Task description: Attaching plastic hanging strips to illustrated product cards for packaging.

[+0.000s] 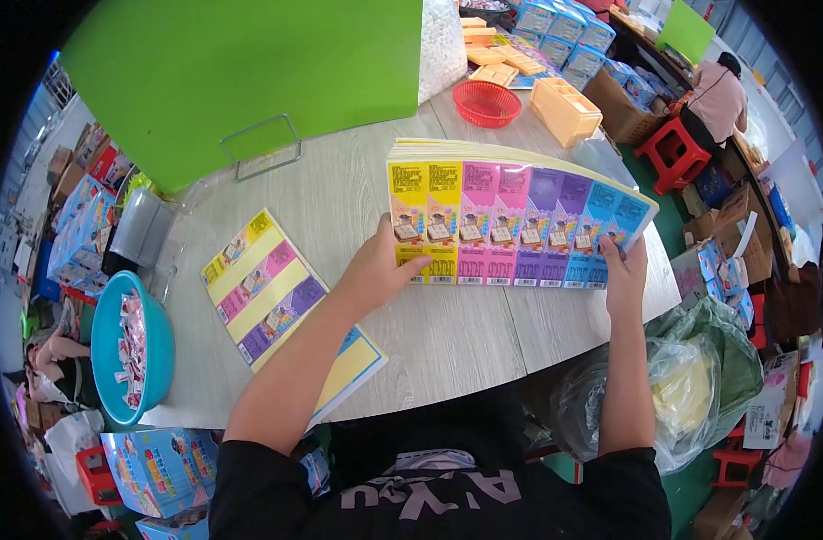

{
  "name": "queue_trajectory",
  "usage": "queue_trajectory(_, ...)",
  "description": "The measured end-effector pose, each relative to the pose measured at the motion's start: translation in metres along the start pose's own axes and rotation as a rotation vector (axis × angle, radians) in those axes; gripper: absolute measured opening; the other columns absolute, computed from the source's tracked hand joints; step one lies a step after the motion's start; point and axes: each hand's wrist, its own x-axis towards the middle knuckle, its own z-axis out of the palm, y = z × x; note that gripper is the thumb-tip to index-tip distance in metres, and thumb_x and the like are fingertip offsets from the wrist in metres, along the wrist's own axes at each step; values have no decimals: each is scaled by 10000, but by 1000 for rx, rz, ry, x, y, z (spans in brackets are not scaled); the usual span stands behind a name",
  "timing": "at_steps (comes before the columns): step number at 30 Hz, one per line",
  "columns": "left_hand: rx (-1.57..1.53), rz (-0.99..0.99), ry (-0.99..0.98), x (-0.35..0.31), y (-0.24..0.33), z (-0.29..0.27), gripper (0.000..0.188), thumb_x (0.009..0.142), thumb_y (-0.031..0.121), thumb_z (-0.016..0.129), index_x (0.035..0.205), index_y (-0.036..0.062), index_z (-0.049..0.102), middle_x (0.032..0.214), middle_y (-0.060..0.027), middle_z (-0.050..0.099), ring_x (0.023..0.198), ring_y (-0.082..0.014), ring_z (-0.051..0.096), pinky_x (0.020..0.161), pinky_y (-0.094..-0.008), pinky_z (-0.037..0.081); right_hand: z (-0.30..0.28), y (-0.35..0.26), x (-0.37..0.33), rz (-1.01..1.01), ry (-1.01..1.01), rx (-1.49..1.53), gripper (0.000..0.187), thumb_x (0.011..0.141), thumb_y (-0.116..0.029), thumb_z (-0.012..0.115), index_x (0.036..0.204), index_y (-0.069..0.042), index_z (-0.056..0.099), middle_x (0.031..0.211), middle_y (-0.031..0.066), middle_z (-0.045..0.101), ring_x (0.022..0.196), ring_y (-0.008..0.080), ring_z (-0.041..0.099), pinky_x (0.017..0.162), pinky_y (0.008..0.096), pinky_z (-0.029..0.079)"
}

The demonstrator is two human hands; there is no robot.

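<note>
2 hands (375, 270) (623, 274), sticker-sheet stack (510, 216) (near table edge (556, 346))

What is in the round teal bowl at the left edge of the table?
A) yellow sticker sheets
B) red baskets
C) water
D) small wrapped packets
D: the teal bowl is heaped with small pink-and-white wrapped packets, while the hands hold a stack of sticker sheets further right on the table.
</note>
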Motion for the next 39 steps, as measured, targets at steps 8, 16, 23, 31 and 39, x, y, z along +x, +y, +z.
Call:
queue_trajectory(8, -53, 14, 84, -1, -5, -1, 454, 996, 225, 712, 1234, -18, 412, 1182, -276, 701, 1116, -433, 703, 915, -463, 558, 12, -6, 5, -25, -3, -63, 354, 1009, -99, 696, 1319, 17, 571, 1173, 89, 701, 1048, 150, 659, 932, 312, 532)
queue_trajectory(16, 0, 217, 72, -2, -3, -12, 536, 972, 203, 742, 1368, -37, 472, 1226, -245, 716, 1186, -395, 689, 964, -428, 548, -17, 20, -6, -86, -47, 72, 388, 1032, -85, 657, 1389, 3, 534, 1288, 73, 663, 1154, 157, 626, 1038, 323, 467)
queue_trajectory(23, -209, -2, -117, -3, -3, -17, 572, 925, 54, 784, 1428, -10, 521, 1331, -120, 690, 1222, -193, 651, 957, -338, 561, -14, 20, -18, -29, -15, 201, 381, 1007, -98, 708, 1354, -27, 567, 1227, 48, 688, 1118, 137, 634, 1009, 316, 481)
queue_trajectory(31, -187, 3, -258, -4, 1, -16, 391, 906, 62, 793, 1262, -44, 674, 1174, -147, 770, 1010, -213, 731, 914, -337, 567, -19, 25, -24, 57, -74, 189, 429, 981, -68, 723, 1373, -11, 558, 1297, 69, 678, 1196, 163, 624, 1076, 349, 458)
queue_trajectory(39, -95, 57, -290, -4, 9, -19, 542, 801, 96, 879, 1286, -19, 668, 1195, -140, 765, 1054, -249, 725, 973, -351, 549, -25, 29, -24, 47, -119, 80, 438, 972, -31, 720, 1377, 0, 557, 1291, 85, 687, 1166, 170, 647, 1039, 331, 487)
